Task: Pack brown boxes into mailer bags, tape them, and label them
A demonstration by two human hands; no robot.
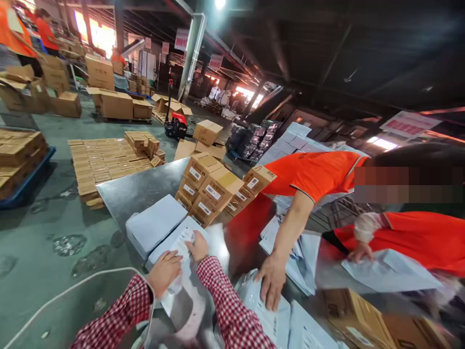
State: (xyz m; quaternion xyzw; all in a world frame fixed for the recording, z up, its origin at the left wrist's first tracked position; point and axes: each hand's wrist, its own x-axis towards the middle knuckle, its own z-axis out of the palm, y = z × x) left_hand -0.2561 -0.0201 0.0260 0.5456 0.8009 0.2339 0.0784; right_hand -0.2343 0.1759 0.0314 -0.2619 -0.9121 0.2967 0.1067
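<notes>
Two hands in red-checked sleeves rest on a pale grey mailing bag (174,242) that lies flat on the steel worktop (134,189). The bag's long axis runs from near the person up and to the right, away toward a stack of small cardboard boxes (214,189); a white shipping label (183,237) sits on its upper face. The left hand (164,271) lies on the near end of the bag with fingers curled loosely, pressing down on it. The right hand (198,247) sits just beyond, knuckles up, fingers bent with the tips on the label's edge; whether it pinches the label or only presses on it cannot be told. A second grey bag (154,225) lies just beside the first on its left, roughly parallel to it.

Across the worktop, a co-worker's hand (271,283), coming from an orange sleeve, lies spread flat on another labelled bag (269,315). Another person in orange rests a hand (359,252) on a further grey bag (388,271). Brown cartons (356,315) stand at the near right edge. On the floor behind lie pallets of flat cardboard (105,160), with a red pallet truck (176,126) beyond them.
</notes>
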